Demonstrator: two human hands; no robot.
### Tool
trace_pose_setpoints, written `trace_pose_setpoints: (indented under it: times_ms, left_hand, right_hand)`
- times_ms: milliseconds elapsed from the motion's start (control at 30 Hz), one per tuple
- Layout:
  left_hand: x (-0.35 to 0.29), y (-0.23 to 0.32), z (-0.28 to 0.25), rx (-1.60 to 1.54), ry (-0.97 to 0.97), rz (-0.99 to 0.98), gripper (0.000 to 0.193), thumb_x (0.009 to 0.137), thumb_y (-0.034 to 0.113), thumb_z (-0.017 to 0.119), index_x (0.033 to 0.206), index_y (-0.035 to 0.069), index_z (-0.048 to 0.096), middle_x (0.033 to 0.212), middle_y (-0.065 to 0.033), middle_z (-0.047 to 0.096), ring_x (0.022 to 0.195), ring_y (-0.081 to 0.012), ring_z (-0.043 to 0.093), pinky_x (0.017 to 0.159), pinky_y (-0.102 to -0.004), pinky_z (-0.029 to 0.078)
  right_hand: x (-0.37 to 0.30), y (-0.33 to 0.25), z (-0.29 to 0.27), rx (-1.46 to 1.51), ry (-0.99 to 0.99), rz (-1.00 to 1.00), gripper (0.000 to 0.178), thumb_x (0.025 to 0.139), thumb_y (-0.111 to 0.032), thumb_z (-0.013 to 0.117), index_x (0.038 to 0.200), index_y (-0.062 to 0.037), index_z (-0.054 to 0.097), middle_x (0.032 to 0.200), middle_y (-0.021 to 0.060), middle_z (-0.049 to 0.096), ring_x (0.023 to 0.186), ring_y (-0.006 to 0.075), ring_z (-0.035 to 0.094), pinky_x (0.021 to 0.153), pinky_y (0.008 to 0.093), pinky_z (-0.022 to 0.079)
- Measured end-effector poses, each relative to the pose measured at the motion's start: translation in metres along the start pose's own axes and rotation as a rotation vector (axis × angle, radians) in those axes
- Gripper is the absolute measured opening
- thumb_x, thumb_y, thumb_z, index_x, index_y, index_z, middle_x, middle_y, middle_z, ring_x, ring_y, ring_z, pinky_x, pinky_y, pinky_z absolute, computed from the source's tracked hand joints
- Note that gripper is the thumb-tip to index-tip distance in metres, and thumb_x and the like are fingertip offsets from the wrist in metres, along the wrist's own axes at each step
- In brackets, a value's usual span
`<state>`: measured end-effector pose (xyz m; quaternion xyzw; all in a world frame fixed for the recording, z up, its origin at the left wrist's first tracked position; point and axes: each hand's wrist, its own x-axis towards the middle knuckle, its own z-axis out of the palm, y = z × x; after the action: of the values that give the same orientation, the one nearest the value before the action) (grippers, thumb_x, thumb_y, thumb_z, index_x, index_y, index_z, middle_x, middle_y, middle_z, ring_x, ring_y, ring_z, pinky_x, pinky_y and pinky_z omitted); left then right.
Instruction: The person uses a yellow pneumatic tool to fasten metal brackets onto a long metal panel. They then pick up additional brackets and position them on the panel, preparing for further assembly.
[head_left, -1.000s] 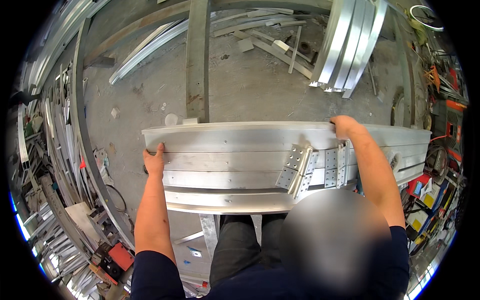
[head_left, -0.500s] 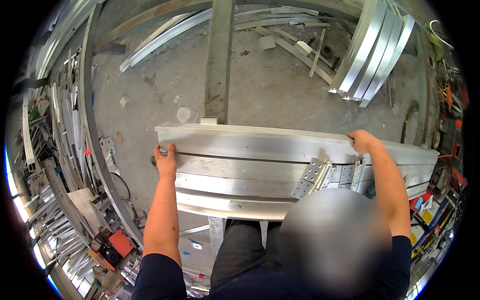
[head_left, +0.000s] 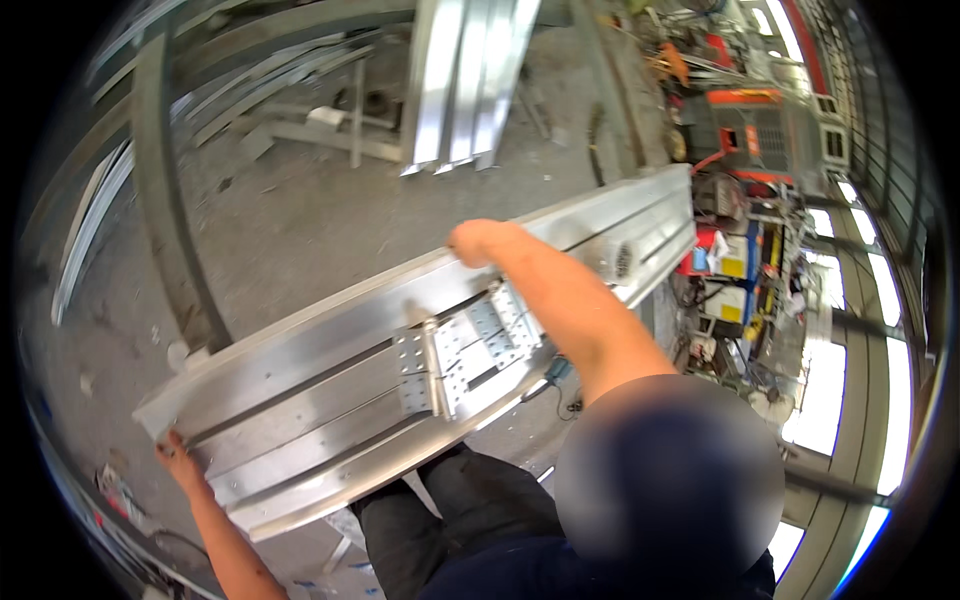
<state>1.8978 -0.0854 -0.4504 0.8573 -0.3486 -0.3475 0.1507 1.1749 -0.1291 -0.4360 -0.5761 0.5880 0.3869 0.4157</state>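
Several long silver aluminium profiles lie side by side in front of me. My right hand (head_left: 482, 243) is closed over the far edge of the farthest aluminium profile (head_left: 300, 362), near its middle. At that profile's left end, my left hand (head_left: 180, 465) has its fingers closed around the near edge; some of its fingertips are hidden. Metal hinges with drilled leaves (head_left: 430, 370) rest across the profiles between my hands, a second group of perforated plates (head_left: 508, 325) beside them. Close to my right forearm, a dark green power tool (head_left: 557, 370) with a cord is partly covered.
Beyond the profiles, more long silver profiles (head_left: 465, 90) hang over the floor. A steel beam (head_left: 170, 190) runs away on the far left. Offcuts (head_left: 335, 138) litter the floor. To the right stand an orange and grey machine (head_left: 755, 135) and cluttered tools and boxes (head_left: 730, 270).
My view has swung to the right, so the profiles now slant across the picture and the right-hand clutter shows. Both hands stay on the far profile.
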Motion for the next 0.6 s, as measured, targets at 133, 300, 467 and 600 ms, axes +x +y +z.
trace_pose_setpoints:
  times_ms: [133,300,467,600]
  left_hand:
    - [-0.023,0.018,0.001,0.014,0.042,-0.034,0.089,0.087,0.061,0.055,0.145,0.001,0.024,0.138,-0.0194,0.042,0.123,-0.0281,0.044,0.102,-0.0351,0.034]
    - [-0.007,0.019,0.015,-0.03,0.007,-0.055,0.092,0.086,0.063,0.055,0.145,0.001,0.023,0.138,-0.0207,0.041,0.122,-0.0283,0.045,0.103,-0.0351,0.034]
    - [-0.004,0.012,0.012,0.008,0.039,-0.003,0.091,0.086,0.064,0.054,0.145,0.001,0.024,0.136,-0.021,0.042,0.121,-0.029,0.045,0.103,-0.0358,0.034]
    - [-0.006,0.021,0.01,0.05,0.034,-0.01,0.092,0.085,0.066,0.053,0.145,0.002,0.024,0.137,-0.0209,0.042,0.122,-0.03,0.045,0.104,-0.0364,0.034]
  right_hand:
    - [-0.017,0.002,-0.011,0.006,-0.012,-0.015,0.034,0.08,-0.006,0.052,0.111,-0.0087,0.065,0.112,0.0153,0.064,0.106,0.0336,0.06,0.088,0.0412,0.048]
    - [-0.019,0.004,-0.017,0.029,0.01,0.041,0.031,0.079,-0.005,0.053,0.106,-0.0071,0.067,0.11,0.016,0.065,0.103,0.0343,0.061,0.085,0.0409,0.049]
    - [-0.014,0.004,-0.019,0.072,0.059,0.01,0.025,0.075,-0.002,0.055,0.094,-0.0021,0.071,0.105,0.0183,0.067,0.097,0.0359,0.063,0.079,0.0414,0.052]
    - [-0.009,0.006,-0.019,0.042,0.03,0.029,0.027,0.076,-0.003,0.054,0.098,-0.0046,0.07,0.106,0.0172,0.066,0.099,0.0353,0.062,0.081,0.0412,0.051]
